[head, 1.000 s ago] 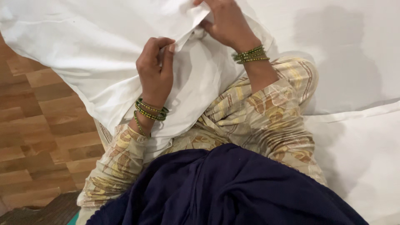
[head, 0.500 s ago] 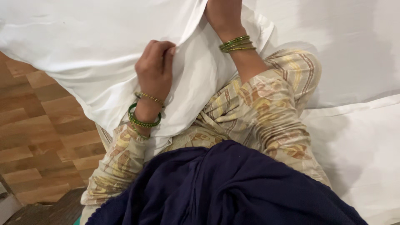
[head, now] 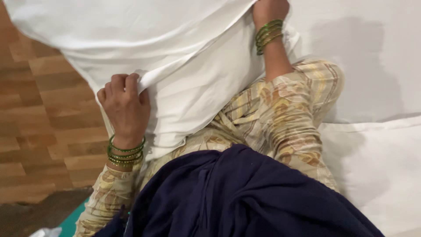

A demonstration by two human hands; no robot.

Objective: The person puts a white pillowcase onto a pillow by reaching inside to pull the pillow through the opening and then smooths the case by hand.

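Room: wood-plank floor (head: 44, 101) is seen at the left, and a bed (head: 372, 66) dressed in white fills the right and the top of the view.

Bed surface: a second white layer or pillow (head: 386, 166) lies at the lower right, its edge marked by a seam running across the bed.

White cloth: a large white pillowcase or sheet (head: 144, 39) is spread from the upper left across to the upper middle and hangs over the bed's edge above the floor; its cloth is plain, soft and creased, with folds gathered toward each grip.

Long axis: the held edge runs on a slant from lower left to upper right, between the two hands.

Dark garment: a navy cloth (head: 245, 197) is draped over the lap at the bottom of the view.

Sleeves: patterned cream and yellow sleeves (head: 280, 118) cover both arms.

Left hand: the left hand (head: 125, 109) is closed, with a fold of the cloth's lower edge pinched under curled fingers; it is nearer to the body, and the cloth rises up and to the right from it.

Right hand: the right hand (head: 269, 8) is mostly cut off at the top edge, and whether it grips the cloth cannot be told.

Bangles: green bangles (head: 126, 153) are worn at both wrists.
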